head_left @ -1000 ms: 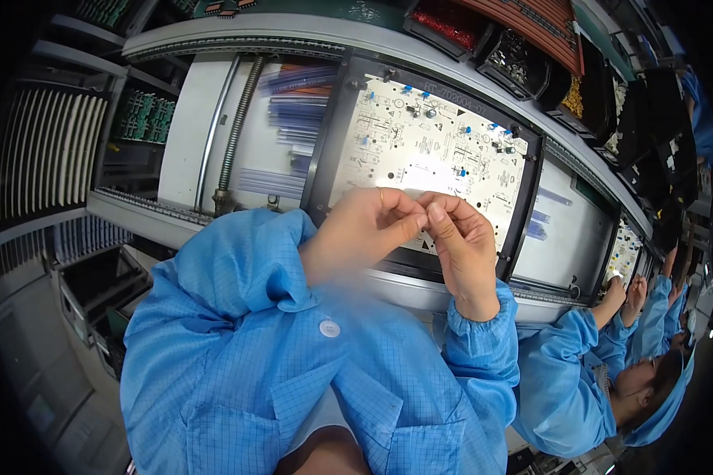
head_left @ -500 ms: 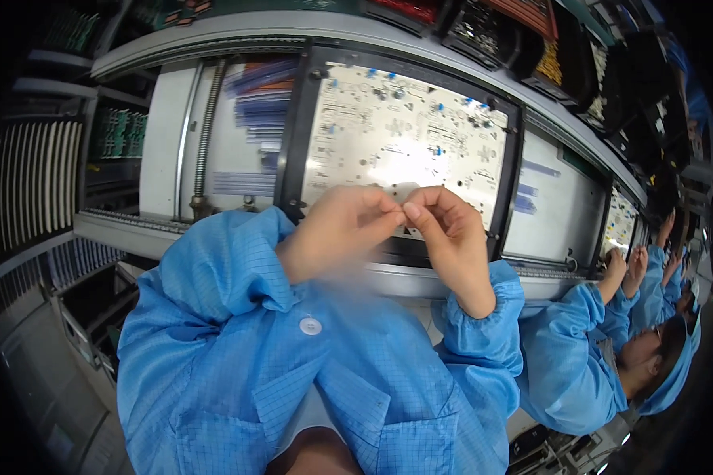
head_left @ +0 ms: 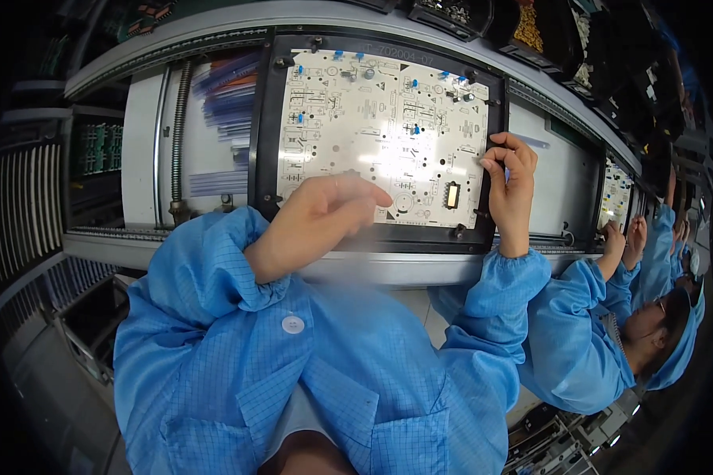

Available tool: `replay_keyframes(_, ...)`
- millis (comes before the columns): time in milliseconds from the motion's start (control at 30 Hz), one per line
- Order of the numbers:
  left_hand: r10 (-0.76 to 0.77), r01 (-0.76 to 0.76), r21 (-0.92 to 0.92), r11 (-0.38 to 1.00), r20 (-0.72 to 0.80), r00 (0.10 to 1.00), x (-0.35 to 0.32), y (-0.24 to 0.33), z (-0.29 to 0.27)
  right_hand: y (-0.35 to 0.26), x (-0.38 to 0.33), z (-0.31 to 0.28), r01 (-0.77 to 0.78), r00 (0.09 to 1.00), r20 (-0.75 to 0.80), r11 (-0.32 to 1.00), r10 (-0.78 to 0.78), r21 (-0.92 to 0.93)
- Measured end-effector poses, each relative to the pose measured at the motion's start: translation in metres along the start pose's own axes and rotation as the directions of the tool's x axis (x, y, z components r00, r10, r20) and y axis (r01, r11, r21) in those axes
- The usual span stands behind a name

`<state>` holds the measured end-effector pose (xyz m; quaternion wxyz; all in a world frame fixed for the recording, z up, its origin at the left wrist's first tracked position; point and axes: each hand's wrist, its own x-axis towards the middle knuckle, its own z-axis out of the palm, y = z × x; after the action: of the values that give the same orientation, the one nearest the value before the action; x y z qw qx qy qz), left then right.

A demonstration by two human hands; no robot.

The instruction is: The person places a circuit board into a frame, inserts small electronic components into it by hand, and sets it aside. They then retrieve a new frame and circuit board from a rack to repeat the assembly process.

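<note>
Hands over white circuit board in black frame.

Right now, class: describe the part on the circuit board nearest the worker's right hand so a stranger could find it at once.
Start at the white circuit board in the black frame on the conveyor. Go to its lower right, just left of the right hand. There sits a small black rectangular part with a yellow centre; the other parts are mostly blue.

A white circuit board printed with fine black outlines and dotted with small blue components sits in a black frame, above light-blue, faintly grid-checked sleeves bearing a white button.
</note>
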<state>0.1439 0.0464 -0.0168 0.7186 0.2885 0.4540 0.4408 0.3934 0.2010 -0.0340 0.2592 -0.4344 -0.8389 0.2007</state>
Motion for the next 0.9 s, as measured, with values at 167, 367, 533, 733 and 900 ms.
replay_keyframes(167,-0.033,0.032,-0.034,0.999,-0.010,0.999,0.000,0.001,-0.003,0.001,0.000,0.001,0.002,1.000,0.003,1.000,-0.002,-0.020)
replay_keyframes(367,-0.041,0.040,-0.042,0.998,-0.023,0.999,-0.001,0.005,-0.005,0.000,0.000,0.003,0.000,1.000,-0.002,0.999,0.000,-0.037)
replay_keyframes(533,-0.076,0.041,-0.378,0.925,-0.078,0.994,-0.001,0.003,-0.009,-0.006,-0.001,0.002,0.083,0.996,-0.023,0.994,-0.085,-0.078)
replay_keyframes(733,-0.007,0.000,-0.497,0.868,-0.012,1.000,0.000,0.004,-0.014,-0.075,-0.008,-0.008,0.100,0.992,-0.077,0.993,-0.096,0.062)
replay_keyframes(900,-0.050,0.022,-0.538,0.842,-0.038,0.998,-0.004,0.010,-0.011,-0.138,-0.009,0.038,0.291,0.917,0.212,0.930,-0.338,0.222)
